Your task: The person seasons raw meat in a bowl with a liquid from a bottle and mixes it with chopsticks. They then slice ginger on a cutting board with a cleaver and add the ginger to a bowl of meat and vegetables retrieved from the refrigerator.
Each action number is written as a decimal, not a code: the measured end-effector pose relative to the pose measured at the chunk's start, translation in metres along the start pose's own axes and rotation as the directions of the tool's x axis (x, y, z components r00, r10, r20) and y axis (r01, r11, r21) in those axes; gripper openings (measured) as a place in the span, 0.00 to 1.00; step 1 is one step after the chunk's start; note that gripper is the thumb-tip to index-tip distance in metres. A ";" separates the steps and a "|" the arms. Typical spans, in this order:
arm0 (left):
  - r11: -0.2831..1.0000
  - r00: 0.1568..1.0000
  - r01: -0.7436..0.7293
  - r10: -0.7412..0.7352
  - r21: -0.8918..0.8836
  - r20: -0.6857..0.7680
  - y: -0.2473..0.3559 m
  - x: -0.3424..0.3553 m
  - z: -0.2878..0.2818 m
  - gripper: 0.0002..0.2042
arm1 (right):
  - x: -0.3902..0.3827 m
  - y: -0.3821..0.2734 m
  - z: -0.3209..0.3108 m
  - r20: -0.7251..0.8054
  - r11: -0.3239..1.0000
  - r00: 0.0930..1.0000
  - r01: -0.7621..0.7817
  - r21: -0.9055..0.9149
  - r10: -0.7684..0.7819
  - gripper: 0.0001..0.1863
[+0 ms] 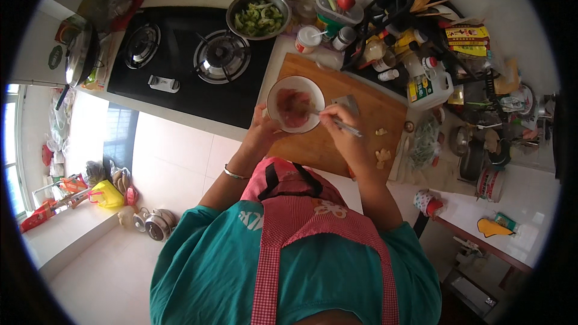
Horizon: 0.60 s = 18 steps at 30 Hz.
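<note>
My left hand (264,126) grips a white bowl (278,93) by its left side, holding it over the wooden cutting board (304,153). Inside the bowl is pinkish raw meat (292,105) in small pieces. My right hand (337,129) holds a metal utensil (351,128) whose tip is in the meat, too covered to make out. A metal blade (350,102) lies on the board, partly behind my right hand. Small pale pieces, apparently garlic (380,131) and ginger (382,157), lie on the board's right part.
Behind is a gas stove (162,54) with a steel bowl of chopped greens (257,16). Containers (308,39), bottles (415,60) and a rack (376,18) crowd the back right. Bagged greens (424,141) sit right of the board. Pots (156,222) stand on the floor at left.
</note>
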State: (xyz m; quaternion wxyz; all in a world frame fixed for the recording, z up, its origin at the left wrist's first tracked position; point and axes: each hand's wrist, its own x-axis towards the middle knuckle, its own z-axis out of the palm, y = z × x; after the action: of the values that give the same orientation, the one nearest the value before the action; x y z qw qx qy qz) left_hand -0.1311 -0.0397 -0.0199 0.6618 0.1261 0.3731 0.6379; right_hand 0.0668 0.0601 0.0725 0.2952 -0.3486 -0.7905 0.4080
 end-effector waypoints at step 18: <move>0.999 0.982 0.029 -0.033 0.026 0.184 0.013 -0.012 0.016 0.31 | 0.011 -0.001 -0.008 0.038 0.998 0.997 -0.063 -0.005 0.063 0.07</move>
State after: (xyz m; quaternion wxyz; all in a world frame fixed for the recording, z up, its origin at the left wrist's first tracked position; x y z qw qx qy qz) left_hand -0.1295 -0.0436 0.0036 0.7017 0.1864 0.3196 0.6088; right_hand 0.0660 0.0715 0.0789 0.2663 -0.3659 -0.7854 0.4223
